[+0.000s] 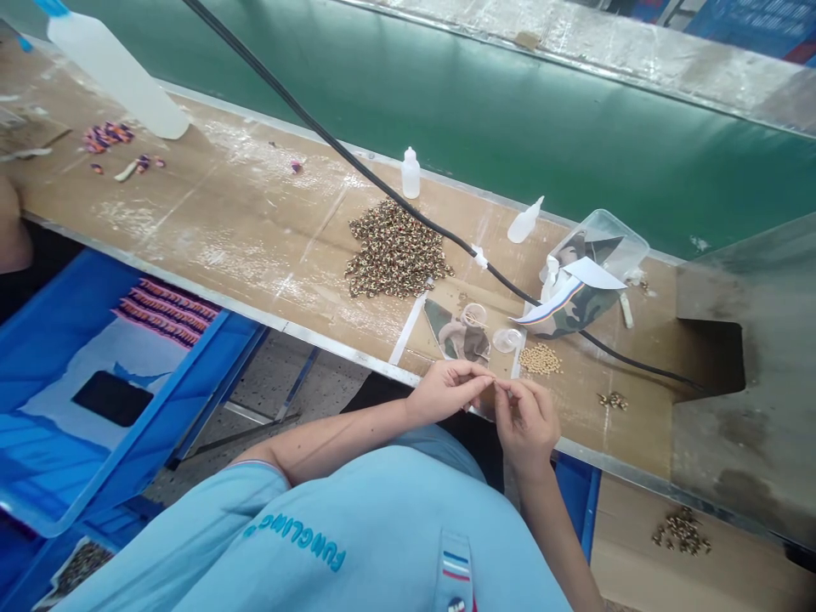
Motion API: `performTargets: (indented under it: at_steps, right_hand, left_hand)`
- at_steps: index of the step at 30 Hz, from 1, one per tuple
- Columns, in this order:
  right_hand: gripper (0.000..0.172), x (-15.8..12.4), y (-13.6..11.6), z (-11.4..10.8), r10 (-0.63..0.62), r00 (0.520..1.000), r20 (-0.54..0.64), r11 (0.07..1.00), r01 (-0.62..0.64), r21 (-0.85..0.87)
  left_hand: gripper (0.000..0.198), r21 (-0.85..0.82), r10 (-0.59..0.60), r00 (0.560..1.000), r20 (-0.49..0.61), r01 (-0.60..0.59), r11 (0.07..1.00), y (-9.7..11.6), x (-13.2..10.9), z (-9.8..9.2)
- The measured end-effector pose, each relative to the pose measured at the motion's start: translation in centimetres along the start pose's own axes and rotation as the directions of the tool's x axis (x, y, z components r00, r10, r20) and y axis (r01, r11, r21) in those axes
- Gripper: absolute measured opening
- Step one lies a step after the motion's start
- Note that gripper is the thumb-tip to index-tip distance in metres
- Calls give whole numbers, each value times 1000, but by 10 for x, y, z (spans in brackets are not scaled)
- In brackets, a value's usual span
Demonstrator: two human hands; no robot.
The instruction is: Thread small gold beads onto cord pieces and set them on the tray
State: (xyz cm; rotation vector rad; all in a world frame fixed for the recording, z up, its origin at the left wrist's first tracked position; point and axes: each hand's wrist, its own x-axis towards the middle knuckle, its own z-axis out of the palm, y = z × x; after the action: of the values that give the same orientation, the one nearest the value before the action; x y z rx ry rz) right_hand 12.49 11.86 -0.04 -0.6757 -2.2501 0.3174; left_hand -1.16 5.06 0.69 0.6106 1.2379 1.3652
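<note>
My left hand (pixel 451 391) and my right hand (pixel 528 418) meet at the table's front edge, thumbs and fingertips pinched close together. Whatever sits between the fingertips is too small to make out. Just beyond them lies a camouflage cloth scrap (pixel 457 333) with a small clear cup (pixel 473 315) of thin sticks on it. A clear round lid or dish (pixel 507 341) rests beside it. Right of that is a little heap of tan beads (pixel 541 359). Farther back spreads a large pile of small brown, cream and red pieces (pixel 399 251).
A black cable (pixel 357 140) crosses over the table. Two small white squeeze bottles (pixel 411 174) and a clear plastic box (pixel 605 242) stand at the back. A large white bottle (pixel 121 76) is at left, near another person's arm (pixel 11 225). Below is a blue crate (pixel 121 459) holding a dark phone-like slab.
</note>
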Motion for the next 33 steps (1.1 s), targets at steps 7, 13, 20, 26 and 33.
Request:
performTargets:
  at_steps: [7,13,20,26,33]
  right_hand:
    - [12,0,3,1,25,999,31,999,-26,45]
    - [10,2,2,-4,56,995,80,997,-60,51]
    - [11,6,6,-10,-13,994,105,994,1,113]
    - [11,7,6,-12,-2,990,140,991,-17,134]
    - [8,8,6,-13,-15,991,133,994,0,113]
  left_hand:
    - [35,-4,-5,1000,-23,5,1000,2,0,-1]
    - [29,111,123,992,-28,-119,987,-2,-2,-1]
    - [31,150,123,992,17,-124,981,1,-3,-5]
    - [32,155,108,993,38,-113,981,-1,-3,-6]
    - [32,156,122,992,41,-127,980,-1,-3,-5]
